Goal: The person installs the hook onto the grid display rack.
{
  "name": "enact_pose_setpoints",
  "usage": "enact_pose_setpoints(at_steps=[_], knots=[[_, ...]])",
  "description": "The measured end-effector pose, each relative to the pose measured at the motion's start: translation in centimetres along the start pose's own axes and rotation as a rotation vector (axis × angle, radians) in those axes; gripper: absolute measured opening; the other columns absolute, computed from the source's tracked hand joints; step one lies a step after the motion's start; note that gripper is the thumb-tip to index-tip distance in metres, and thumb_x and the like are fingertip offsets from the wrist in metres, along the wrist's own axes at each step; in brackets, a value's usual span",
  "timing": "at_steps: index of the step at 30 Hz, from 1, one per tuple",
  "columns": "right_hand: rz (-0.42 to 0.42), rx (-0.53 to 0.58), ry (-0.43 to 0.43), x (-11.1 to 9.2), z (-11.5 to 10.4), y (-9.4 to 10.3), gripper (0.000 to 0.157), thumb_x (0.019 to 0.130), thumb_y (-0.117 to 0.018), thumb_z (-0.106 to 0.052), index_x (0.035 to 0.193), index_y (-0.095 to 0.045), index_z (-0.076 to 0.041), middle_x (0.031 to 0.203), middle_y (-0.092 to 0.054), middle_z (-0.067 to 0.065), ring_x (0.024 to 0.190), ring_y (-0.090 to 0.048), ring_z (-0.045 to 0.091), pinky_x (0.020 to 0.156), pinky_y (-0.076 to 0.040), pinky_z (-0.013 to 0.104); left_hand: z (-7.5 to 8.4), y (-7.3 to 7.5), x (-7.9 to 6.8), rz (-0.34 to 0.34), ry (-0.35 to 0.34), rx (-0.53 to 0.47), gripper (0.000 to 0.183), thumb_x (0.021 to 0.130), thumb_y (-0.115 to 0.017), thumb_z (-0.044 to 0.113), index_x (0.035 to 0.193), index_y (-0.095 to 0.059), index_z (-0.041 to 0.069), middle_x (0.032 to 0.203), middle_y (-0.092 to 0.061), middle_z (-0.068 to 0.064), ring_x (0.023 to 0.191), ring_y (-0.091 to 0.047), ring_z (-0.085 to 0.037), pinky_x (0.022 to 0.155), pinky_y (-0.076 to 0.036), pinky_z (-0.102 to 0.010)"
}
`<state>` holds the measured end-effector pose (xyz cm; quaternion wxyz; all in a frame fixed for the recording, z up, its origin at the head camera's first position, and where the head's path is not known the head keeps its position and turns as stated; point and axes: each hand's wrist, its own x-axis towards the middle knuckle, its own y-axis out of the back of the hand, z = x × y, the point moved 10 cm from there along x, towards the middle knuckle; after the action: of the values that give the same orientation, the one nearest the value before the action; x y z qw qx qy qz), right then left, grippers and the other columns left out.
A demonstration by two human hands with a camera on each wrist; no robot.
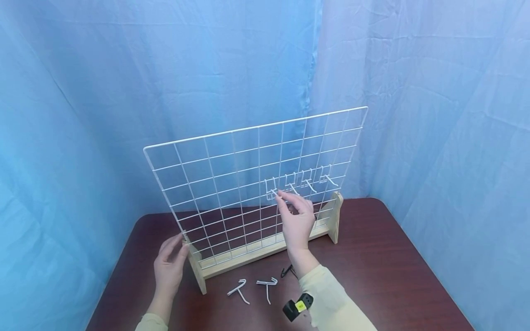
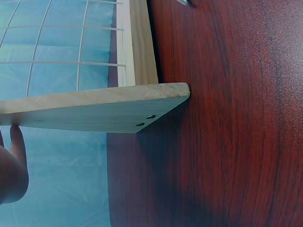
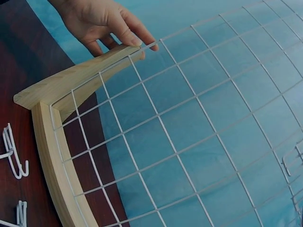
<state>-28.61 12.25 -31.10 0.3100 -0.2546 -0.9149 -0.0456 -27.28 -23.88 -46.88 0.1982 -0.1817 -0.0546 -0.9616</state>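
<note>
White hook [image 1: 272,191], leftmost of four on the wire grid [image 1: 256,127]: we pinch its prong with our right hand [image 1: 299,219]; our left hand [image 1: 169,266] grips the wooden upright [image 1: 196,270]. Our black wrist device [image 1: 291,311] bears a yellow label [image 1: 300,305], too blurred to read.

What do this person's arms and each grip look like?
The left grip and right grip are bare, ungloved human hands. A pale cream left sleeve and matching right sleeve show on the forearms. Near the right wrist is a small black device with a yellow marking.
</note>
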Motion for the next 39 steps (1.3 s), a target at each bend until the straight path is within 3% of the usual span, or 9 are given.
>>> enact_pose_setpoints(at_steps=[6, 14, 18, 21, 28, 32, 34, 39], knots=[[-0.02, -0.006, -0.024, -0.5, 0.6, -0.1, 0.014, 0.082, -0.075, 0.007, 0.096, -0.075, 0.006, 0.089, -0.071, 0.02, 0.079, -0.048, 0.035, 0.06, -0.04, 0.022, -0.3, 0.0, 0.0, -0.001, 0.015, -0.008, 0.034, 0.091, -0.062, -0.012, 0.124, -0.061, -0.01, 0.114, -0.057, 0.013, 0.11, -0.054, -0.006, 0.096, -0.048, -0.012], [-0.048, 0.037, -0.108, -1.0, 1.6, -0.1, 0.016, 0.084, -0.075, 0.005, 0.1, -0.074, 0.007, 0.092, -0.067, 0.023, 0.088, -0.054, 0.041, 0.064, -0.047, 0.014, 3.1, -0.5, -0.4, -0.011, -0.005, -0.009, 0.032, 0.09, -0.061, -0.014, 0.122, -0.059, -0.015, 0.112, -0.058, 0.012, 0.107, -0.055, -0.003, 0.095, -0.049, -0.012], [-0.061, 0.035, -0.127, -1.2, 2.0, 0.0, 0.02, 0.083, -0.075, 0.005, 0.103, -0.072, 0.007, 0.094, -0.069, 0.024, 0.091, -0.056, 0.04, 0.073, -0.052, 0.03, 3.3, -0.5, -0.4, -0.012, -0.003, -0.005, 0.032, 0.09, -0.062, -0.014, 0.122, -0.059, -0.015, 0.112, -0.057, 0.013, 0.107, -0.055, -0.003, 0.095, -0.049, -0.012], [-0.074, 0.028, -0.142, -1.5, 2.4, 0.0, 0.021, 0.084, -0.075, 0.005, 0.105, -0.071, 0.007, 0.097, -0.07, 0.023, 0.093, -0.056, 0.039, 0.077, -0.049, 0.042, 3.2, -0.4, -0.3, -0.011, -0.007, -0.008, 0.032, 0.09, -0.062, -0.014, 0.122, -0.058, -0.016, 0.112, -0.057, 0.013, 0.107, -0.055, -0.003, 0.095, -0.049, -0.013], [-0.108, 0.013, -0.221, -2.4, 3.9, 0.2, 0.023, 0.086, -0.074, 0.002, 0.109, -0.071, 0.005, 0.1, -0.07, 0.02, 0.098, -0.058, 0.033, 0.078, -0.05, 0.023, 3.2, -0.4, -0.3, -0.003, -0.028, -0.016, 0.032, 0.089, -0.062, -0.015, 0.12, -0.058, -0.017, 0.111, -0.058, 0.013, 0.106, -0.055, -0.003, 0.094, -0.049, -0.012], [-0.12, -0.017, -0.21, -2.9, 5.7, 0.1, 0.023, 0.086, -0.075, 0.002, 0.108, -0.072, 0.004, 0.1, -0.071, 0.019, 0.098, -0.057, 0.032, 0.082, -0.049, 0.021, 3.2, -0.4, -0.4, 0.001, -0.02, -0.012, 0.032, 0.089, -0.062, -0.015, 0.121, -0.059, -0.016, 0.111, -0.058, 0.013, 0.106, -0.055, -0.002, 0.094, -0.049, -0.012], [-0.124, -0.034, -0.2, -3.3, 6.9, 0.0, 0.023, 0.085, -0.076, 0.001, 0.108, -0.072, 0.002, 0.099, -0.071, 0.018, 0.099, -0.057, 0.033, 0.084, -0.047, 0.023, 3.2, -0.4, -0.4, 0.001, -0.02, -0.01, 0.032, 0.089, -0.062, -0.015, 0.121, -0.059, -0.016, 0.112, -0.058, 0.013, 0.106, -0.055, -0.002, 0.094, -0.049, -0.012], [-0.141, -0.061, -0.172, -4.4, 8.7, 0.2, 0.023, 0.083, -0.079, -0.004, 0.106, -0.075, -0.005, 0.097, -0.073, 0.01, 0.097, -0.056, 0.027, 0.084, -0.048, 0.04, 3.2, -0.4, -0.4, -0.002, -0.032, -0.014, 0.032, 0.089, -0.062, -0.016, 0.121, -0.059, -0.016, 0.112, -0.058, 0.012, 0.107, -0.055, -0.002, 0.094, -0.049, -0.012]])
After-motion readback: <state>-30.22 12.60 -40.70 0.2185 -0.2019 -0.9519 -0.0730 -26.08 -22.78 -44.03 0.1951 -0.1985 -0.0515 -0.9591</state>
